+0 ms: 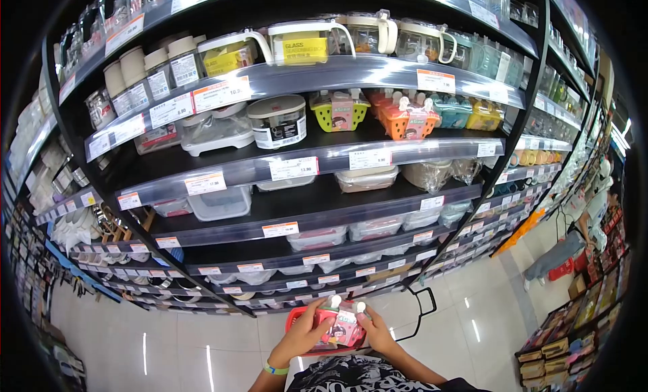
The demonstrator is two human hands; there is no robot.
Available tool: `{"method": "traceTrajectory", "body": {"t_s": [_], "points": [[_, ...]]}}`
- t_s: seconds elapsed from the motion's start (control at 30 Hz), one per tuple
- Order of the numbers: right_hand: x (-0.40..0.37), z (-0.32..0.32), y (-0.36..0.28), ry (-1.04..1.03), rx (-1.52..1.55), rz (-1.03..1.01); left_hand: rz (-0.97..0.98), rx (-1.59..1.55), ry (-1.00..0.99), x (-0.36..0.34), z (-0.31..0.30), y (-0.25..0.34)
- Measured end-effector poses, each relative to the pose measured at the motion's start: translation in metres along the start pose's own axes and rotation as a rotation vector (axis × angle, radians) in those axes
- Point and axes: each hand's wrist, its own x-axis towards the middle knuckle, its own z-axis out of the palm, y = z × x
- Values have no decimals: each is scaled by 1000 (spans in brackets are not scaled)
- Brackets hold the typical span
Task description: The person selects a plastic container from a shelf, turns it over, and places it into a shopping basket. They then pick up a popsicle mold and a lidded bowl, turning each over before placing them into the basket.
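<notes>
My left hand (298, 338) and my right hand (379, 332) grip a red seasoning box (345, 329) from its two sides, low in the view. It has a printed pink label and two white round knobs on top. My thumbs lie over its near face, while most other fingers are hidden behind it. Beneath it shows the rim of a red shopping basket (291, 319); the inside is mostly hidden. Similar boxes in green (339, 112), orange (409, 118), teal (453, 113) and yellow (484, 115) stand on the shelf ahead.
Tall shelving with price tags (293, 168) fills the front. Above are white-lidded glass boxes (307, 42); lower shelves hold clear food containers (220, 203). A black basket handle (426, 303) sticks out at right. Farther right, a person (557, 253) is in the aisle near stacked goods (563, 345).
</notes>
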Motion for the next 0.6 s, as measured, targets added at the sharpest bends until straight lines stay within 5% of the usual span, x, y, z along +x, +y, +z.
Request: {"method": "traceTrajectory", "body": {"t_s": [0.23, 0.43, 0.6], "points": [[3, -6, -3, -57, -18, -2, 0, -83, 58, -3, 4, -17], [2, -9, 23, -143, 768, 187, -52, -120, 106, -6, 3, -19], [-11, -8, 6, -169, 751, 239, -110, -88, 117, -11, 5, -33]]}}
